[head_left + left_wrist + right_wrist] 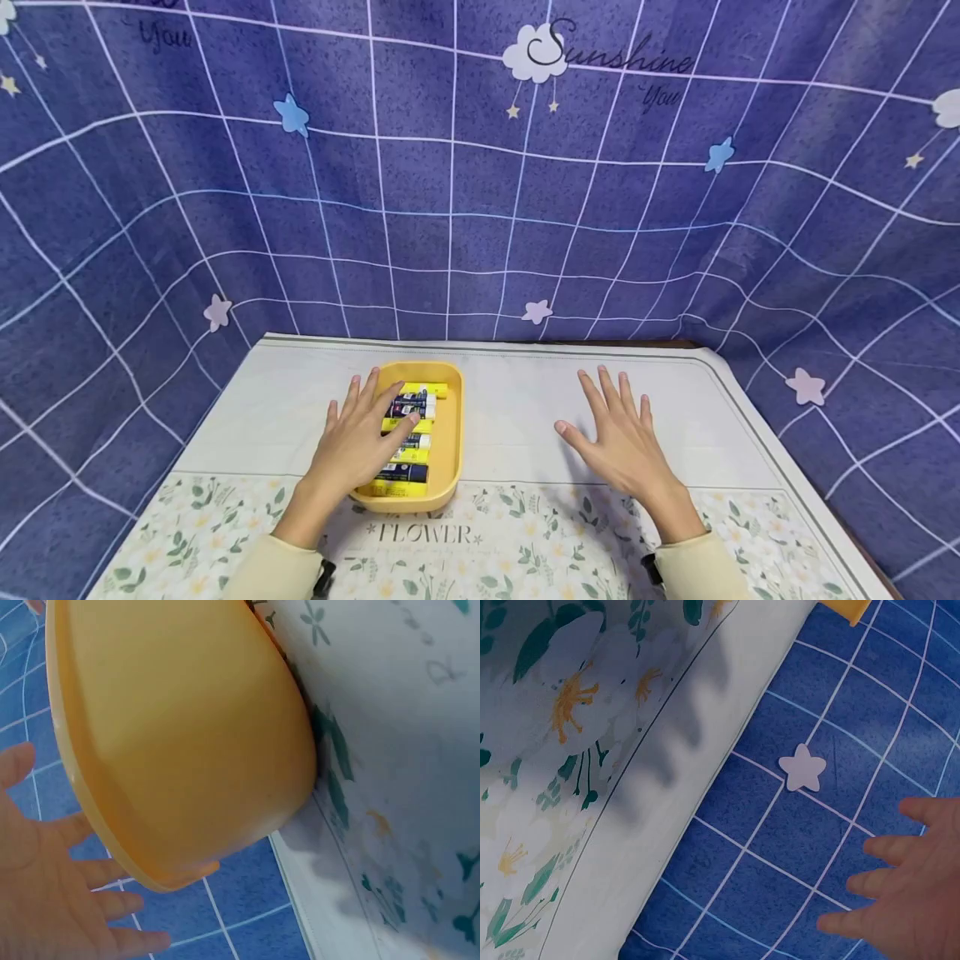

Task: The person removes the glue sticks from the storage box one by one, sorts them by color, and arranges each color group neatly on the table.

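Note:
A yellow plastic tray (447, 437) stands left of the middle of the table in the head view. Several stick-shaped tubes, yellow ones (401, 489) and dark blue ones (408, 472), lie in it side by side; some show white ends, and they look like glue sticks. My left hand (352, 450) hovers over the tray's left side with fingers spread, hiding part of the tubes. The left wrist view shows the tray's outer wall (195, 750) beside that hand (45, 900). Well to the right, my right hand (622, 442) is held above the table, fingers spread, holding nothing.
The table has a white cover (510, 417) with a flower-printed front part (525, 542). A blue-purple grid-patterned curtain (480, 192) with stars and clouds rises behind the table and along both sides. The right hand's shadow falls on the cover.

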The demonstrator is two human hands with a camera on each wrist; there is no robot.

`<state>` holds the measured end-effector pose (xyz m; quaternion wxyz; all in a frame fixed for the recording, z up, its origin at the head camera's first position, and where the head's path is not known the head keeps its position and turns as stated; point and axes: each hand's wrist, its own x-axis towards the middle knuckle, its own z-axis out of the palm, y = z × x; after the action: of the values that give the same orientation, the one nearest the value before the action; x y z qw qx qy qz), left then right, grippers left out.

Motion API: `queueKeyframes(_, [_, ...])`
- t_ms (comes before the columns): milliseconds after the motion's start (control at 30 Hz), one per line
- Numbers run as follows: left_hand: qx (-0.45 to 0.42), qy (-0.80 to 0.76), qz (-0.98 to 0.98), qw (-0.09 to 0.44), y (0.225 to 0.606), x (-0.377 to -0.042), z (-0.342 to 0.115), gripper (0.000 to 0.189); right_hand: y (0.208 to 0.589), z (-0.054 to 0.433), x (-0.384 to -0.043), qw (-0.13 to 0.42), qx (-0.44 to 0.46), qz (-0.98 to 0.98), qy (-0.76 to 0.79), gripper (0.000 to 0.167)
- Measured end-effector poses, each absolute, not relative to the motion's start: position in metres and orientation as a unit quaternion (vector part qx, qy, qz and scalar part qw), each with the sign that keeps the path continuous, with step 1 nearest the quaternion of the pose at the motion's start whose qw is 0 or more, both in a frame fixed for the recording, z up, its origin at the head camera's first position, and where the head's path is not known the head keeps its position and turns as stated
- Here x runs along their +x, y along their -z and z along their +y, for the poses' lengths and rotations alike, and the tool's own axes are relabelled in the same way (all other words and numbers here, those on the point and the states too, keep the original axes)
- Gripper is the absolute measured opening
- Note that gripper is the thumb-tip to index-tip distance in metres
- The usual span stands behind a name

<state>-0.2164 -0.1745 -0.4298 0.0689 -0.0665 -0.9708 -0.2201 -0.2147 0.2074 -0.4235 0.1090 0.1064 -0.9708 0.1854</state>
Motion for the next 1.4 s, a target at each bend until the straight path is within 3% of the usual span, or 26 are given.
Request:
queueKeyframes(600, [-0.036, 0.277, -0.96, 0.019, 0.445, -0.233, -0.207, 0.08, 0.418, 0.199, -0.225, 0.106, 0.142, -0.952, -0.249, 0.086])
queueKeyframes(833, [-0.013, 0.334, -0.942, 0.032, 0.451, -0.237, -0.212, 0.062, 0.417, 0.191, -0.229, 0.1, 0.172, -0.934, -0.296, 0.082])
queueKeyframes(1400, [-0.019, 0.357, -0.934, 0.025, 0.455, -0.246, -0.226, 0.055, 0.414, 0.163, -0.248, 0.029, 0.224, -0.885, -0.407, 0.076])
